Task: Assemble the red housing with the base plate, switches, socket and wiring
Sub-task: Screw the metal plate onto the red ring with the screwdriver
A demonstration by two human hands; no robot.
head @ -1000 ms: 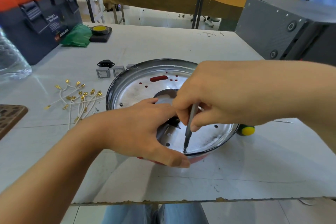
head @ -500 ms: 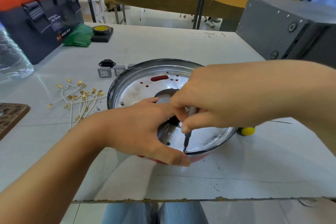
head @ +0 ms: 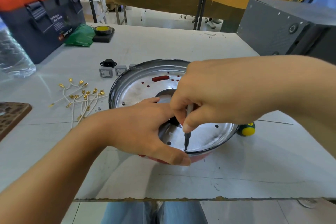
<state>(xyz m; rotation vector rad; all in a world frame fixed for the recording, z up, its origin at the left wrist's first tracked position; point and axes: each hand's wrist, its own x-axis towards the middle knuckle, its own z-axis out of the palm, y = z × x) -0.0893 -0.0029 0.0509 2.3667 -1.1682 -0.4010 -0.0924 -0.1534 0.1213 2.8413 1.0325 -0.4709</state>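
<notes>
The round red housing lies near the table's front edge with the shiny metal base plate set inside it. My left hand grips the housing's near rim, thumb outside and fingers over the plate. My right hand pinches a thin screwdriver, held upright with its tip on a screw at the plate's near edge. Two grey rocker switches and a black socket lie behind the housing on the left. White wires with brass terminals are spread to the left.
A blue and orange toolbox stands at the back left beside a green bag and a tape roll. A grey box fills the back right. A yellow-green screwdriver handle lies right of the housing. A clear bottle stands at the left edge.
My right hand's fingers have slid down the screwdriver shaft and turned slightly; the tip stays on the same screw. My left hand keeps its hold on the rim.
</notes>
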